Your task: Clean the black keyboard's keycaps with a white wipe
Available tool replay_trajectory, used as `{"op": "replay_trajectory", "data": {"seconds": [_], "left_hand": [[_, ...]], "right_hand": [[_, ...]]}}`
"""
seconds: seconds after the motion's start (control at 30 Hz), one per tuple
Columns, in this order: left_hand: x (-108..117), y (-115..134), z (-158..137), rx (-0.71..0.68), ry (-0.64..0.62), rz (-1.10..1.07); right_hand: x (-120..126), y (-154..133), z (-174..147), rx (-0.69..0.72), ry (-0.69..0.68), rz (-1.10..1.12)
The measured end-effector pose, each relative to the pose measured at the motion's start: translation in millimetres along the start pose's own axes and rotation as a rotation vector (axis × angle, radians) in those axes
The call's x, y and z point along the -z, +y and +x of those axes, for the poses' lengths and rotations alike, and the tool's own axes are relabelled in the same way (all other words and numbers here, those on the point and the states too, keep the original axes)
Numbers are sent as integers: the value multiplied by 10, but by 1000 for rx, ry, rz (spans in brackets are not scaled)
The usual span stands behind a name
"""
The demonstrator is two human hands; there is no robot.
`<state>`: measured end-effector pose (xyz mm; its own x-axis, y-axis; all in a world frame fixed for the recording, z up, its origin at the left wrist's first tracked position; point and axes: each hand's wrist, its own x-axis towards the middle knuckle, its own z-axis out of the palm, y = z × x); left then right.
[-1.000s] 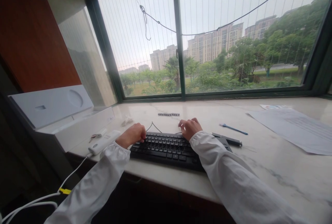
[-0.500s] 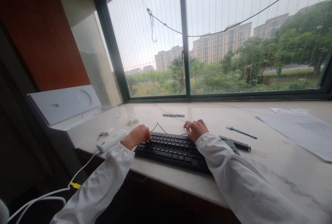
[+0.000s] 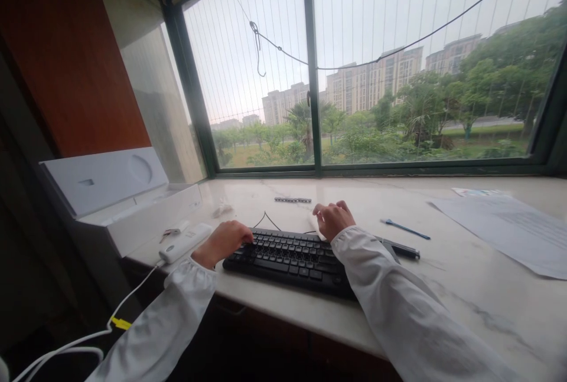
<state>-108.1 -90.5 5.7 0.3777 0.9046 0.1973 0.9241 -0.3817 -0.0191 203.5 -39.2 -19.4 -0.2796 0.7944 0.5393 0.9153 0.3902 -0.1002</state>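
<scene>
A black keyboard (image 3: 283, 255) lies on the marble-patterned ledge in front of me, its right end hidden under my right sleeve. At its upper left corner, my left hand (image 3: 228, 240) is closed, with thumb and fingers on the edge and end keys. Above the upper right keys, my right hand (image 3: 334, 219) has bent fingers. A thin white piece (image 3: 317, 225), like tissue or cloth, shows under these fingers; most of it is hidden. Behind the keyboard lies a narrow dark strip (image 3: 292, 200). A black-handled tool (image 3: 405, 251) lies right of my right wrist.
An open white box (image 3: 106, 184) stands at the left. Near it are a white power strip (image 3: 185, 244) with a white cable (image 3: 133, 294) and a small crumpled white thing (image 3: 222, 209). A blue brush-like tool (image 3: 405, 228) and papers (image 3: 505, 231) lie right. Windows (image 3: 315, 63) rise behind.
My view has shifted slightly. The left hand has moved a little to the left along the keyboard's corner. Under my right hand the white piece now shows more plainly.
</scene>
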Motion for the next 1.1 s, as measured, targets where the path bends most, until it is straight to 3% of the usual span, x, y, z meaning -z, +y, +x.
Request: {"op": "replay_trajectory", "data": {"seconds": [0.27, 0.4, 0.5, 0.63, 0.7, 0.83, 1.1], "left_hand": [[57, 61, 140, -25, -41, 137], [205, 142, 282, 48, 149, 187], [369, 205, 604, 77, 247, 188], [460, 154, 1354, 30, 84, 126], [399, 60, 1737, 76, -38, 136], [100, -192, 2235, 113, -129, 157], [-609, -658, 2548, 157, -213, 139]], "right_hand": [[145, 125, 34, -110, 41, -7], [186, 270, 46, -208, 53, -83], [193, 354, 43, -301, -20, -139], [179, 411, 32, -394, -180, -157], [159, 431, 25, -427, -245, -170], [98, 477, 7, -496, -336, -184], [66, 489, 8, -518, -438, -187]]}}
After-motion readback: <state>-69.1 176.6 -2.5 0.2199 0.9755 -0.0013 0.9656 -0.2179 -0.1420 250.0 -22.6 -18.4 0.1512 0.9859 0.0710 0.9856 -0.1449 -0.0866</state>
